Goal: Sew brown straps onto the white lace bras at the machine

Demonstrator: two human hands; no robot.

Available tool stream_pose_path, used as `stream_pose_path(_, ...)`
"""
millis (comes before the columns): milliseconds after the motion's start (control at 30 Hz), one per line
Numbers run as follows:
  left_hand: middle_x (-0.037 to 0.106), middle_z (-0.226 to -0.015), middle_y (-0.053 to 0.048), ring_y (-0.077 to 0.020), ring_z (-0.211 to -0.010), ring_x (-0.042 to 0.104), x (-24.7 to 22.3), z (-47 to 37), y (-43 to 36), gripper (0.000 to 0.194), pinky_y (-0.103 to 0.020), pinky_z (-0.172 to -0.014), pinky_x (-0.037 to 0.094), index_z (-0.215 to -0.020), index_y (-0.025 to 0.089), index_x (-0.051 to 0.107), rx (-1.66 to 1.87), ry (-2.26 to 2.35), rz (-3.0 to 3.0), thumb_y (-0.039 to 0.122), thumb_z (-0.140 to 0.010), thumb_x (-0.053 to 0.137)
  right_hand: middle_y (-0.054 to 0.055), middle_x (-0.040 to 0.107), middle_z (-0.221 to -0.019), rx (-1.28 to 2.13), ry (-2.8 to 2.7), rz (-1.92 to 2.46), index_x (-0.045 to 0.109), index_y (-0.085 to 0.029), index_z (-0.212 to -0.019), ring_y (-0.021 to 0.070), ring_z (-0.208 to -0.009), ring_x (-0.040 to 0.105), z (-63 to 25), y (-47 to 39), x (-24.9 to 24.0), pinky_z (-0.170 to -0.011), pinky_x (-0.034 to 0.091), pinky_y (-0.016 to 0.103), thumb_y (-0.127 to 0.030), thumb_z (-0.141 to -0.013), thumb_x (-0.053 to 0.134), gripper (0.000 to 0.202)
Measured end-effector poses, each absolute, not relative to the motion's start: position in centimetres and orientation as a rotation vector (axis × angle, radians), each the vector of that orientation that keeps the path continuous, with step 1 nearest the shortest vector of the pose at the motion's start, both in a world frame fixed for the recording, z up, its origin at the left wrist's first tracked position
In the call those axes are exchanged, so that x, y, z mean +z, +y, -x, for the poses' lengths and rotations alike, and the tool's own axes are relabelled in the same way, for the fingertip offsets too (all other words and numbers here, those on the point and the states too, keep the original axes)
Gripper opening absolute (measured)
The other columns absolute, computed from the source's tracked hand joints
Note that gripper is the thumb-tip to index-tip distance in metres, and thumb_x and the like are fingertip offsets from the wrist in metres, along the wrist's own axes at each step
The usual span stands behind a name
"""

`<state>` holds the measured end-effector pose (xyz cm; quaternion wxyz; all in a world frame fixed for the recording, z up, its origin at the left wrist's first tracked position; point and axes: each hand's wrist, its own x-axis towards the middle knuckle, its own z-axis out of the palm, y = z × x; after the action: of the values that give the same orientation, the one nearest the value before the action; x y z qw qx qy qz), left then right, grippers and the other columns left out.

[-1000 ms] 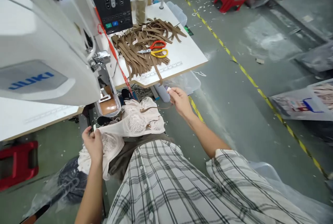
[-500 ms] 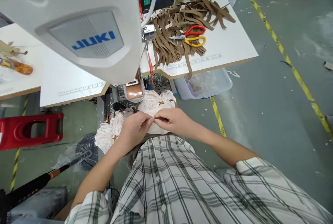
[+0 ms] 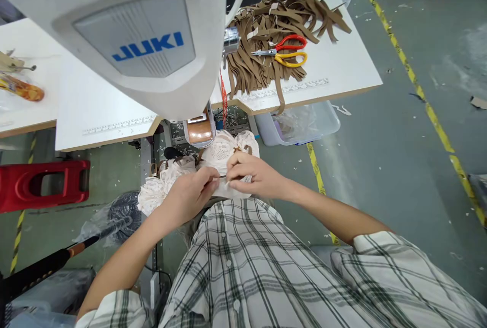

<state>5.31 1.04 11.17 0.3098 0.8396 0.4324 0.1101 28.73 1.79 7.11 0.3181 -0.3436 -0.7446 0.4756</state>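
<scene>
1 tub [image 3: 321, 127], perhaps plastic-filled, near lace [image 3: 220, 149]

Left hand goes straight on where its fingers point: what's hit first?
Probably the right hand, just across a small gap from the left hand, by the pale lace garment; depth is unclear.

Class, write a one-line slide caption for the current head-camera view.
Both hands, left and right, pinch pale lace fabric below a JUKI machine.

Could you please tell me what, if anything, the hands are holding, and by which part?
The left hand and right hand pinch the white lace bra just on the near side of a cup; fingers hide the exact part.
</scene>
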Motion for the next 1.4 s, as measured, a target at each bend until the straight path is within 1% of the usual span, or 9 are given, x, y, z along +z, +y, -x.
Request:
stream_pose_path(67, 0.068, -0.076, 0.001, -0.0136, -0.062, 0.061, 11.5, -5.5, 1.1, 0.013, -0.024, -0.058, 0.042, -0.096, 0.020, 0.059, 0.327, 1.145, -2.219, 0.025, -0.097, 0.047, 0.009, 0.065, -0.109, 1.145, -2.134, 0.753, 0.071, -0.020, -0.086, 0.0174, -0.099, 0.059, -28.2, 1.6, 7.5, -0.085, 0.047, 0.030, -0.020, -0.090, 0.057, 0.014)
stream_pose_path(200, 0.069, -0.080, 0.000, -0.0128, -0.071, 0.063, 11.9, -5.7, 1.3, 0.010, -0.023, -0.064, 0.045, -0.091, 0.021, 0.061, 0.440, 1.111, -2.166, 0.018, -0.093, 0.052, 0.005, 0.067, -0.088, 1.007, -2.249, 0.672, 0.069, -0.019, -0.089, 0.0131, -0.079, 0.060, -27.3, 1.4, 8.0, -0.069, 0.046, 0.024, -0.019, -0.094, 0.049, 0.020)
stream_pose_path(367, 0.073, -0.093, -0.002, -0.0138, -0.085, 0.067, 12.2, -5.1, 1.3, 0.014, -0.025, -0.076, 0.050, -0.098, 0.021, 0.066, 0.488, 1.049, -2.124, 0.016, -0.094, 0.054, 0.004, 0.066, -0.081, 0.786, -2.320, 0.657, 0.067, -0.019, -0.085, 0.0125, -0.072, 0.058, -27.2, 1.2, 8.1, -0.064, 0.043, 0.024, -0.016, -0.094, 0.047, 0.022)
stream_pose_path(600, 0.069, -0.082, -0.002, -0.0161, -0.075, 0.063, 13.0, -5.3, 1.5, 0.010, -0.028, -0.066, 0.046, -0.088, 0.019, 0.063, 0.285, 1.160, -2.251, 0.016, -0.092, 0.055, 0.003, 0.065, -0.075, 0.489, -2.375, 0.670, 0.062, -0.019, -0.078, 0.0137, -0.071, 0.057, -26.3, 0.7, 7.5, -0.064, 0.043, 0.026, -0.016, -0.095, 0.045, 0.024)
stream_pose_path(733, 0.062, -0.084, -0.003, -0.0175, -0.080, 0.058, 12.2, -6.0, 1.9, 0.009, -0.029, -0.069, 0.046, -0.081, 0.020, 0.056, 0.334, 1.247, -2.063, 0.017, -0.090, 0.054, 0.001, 0.063, -0.068, 0.670, -2.153, 0.846, 0.060, -0.020, -0.073, 0.0126, -0.065, 0.055, -25.5, 0.6, 7.1, -0.060, 0.041, 0.025, -0.014, -0.090, 0.048, 0.022)
stream_pose_path(933, 0.068, -0.101, -0.007, -0.0168, -0.090, 0.064, 9.9, -7.7, 0.2, 0.009, -0.030, -0.079, 0.054, -0.092, 0.019, 0.055, 0.850, 1.174, -1.333, 0.028, -0.094, 0.053, 0.002, 0.070, -0.077, 0.979, -1.785, 0.980, 0.066, -0.021, -0.079, 0.0120, -0.068, 0.062, -24.9, 0.4, 8.6, -0.064, 0.049, 0.023, -0.017, -0.088, 0.055, 0.016)
stream_pose_path(1033, 0.068, -0.093, -0.005, -0.0163, -0.085, 0.064, 9.5, -7.9, -0.4, 0.015, -0.029, -0.076, 0.052, -0.098, 0.019, 0.063, 0.943, 1.272, -1.459, 0.032, -0.095, 0.055, 0.002, 0.072, -0.081, 0.961, -1.808, 1.012, 0.069, -0.022, -0.081, 0.0126, -0.072, 0.065, -25.0, 0.2, 9.2, -0.068, 0.051, 0.024, -0.017, -0.089, 0.055, 0.016)
stream_pose_path(1200, 0.062, -0.073, 0.000, -0.0131, -0.069, 0.058, 9.5, -7.1, 0.2, 0.016, -0.026, -0.064, 0.046, -0.081, 0.020, 0.060, 0.974, 1.364, -1.975, 0.027, -0.095, 0.055, 0.002, 0.076, -0.090, 0.945, -1.823, 1.022, 0.072, -0.023, -0.090, 0.0120, -0.076, 0.067, -25.0, 0.3, 9.3, -0.073, 0.052, 0.023, -0.014, -0.087, 0.057, 0.017)
stream_pose_path(1400, 0.070, -0.090, -0.005, -0.0155, -0.086, 0.065, 9.4, -7.5, 0.5, 0.012, -0.030, -0.078, 0.052, -0.095, 0.021, 0.064, 1.038, 1.302, -1.914, 0.024, -0.097, 0.052, 0.002, 0.075, -0.089, 1.027, -1.711, 1.071, 0.072, -0.022, -0.084, 0.0142, -0.079, 0.068, -25.0, 0.9, 9.8, -0.071, 0.051, 0.024, -0.015, -0.086, 0.058, 0.016)
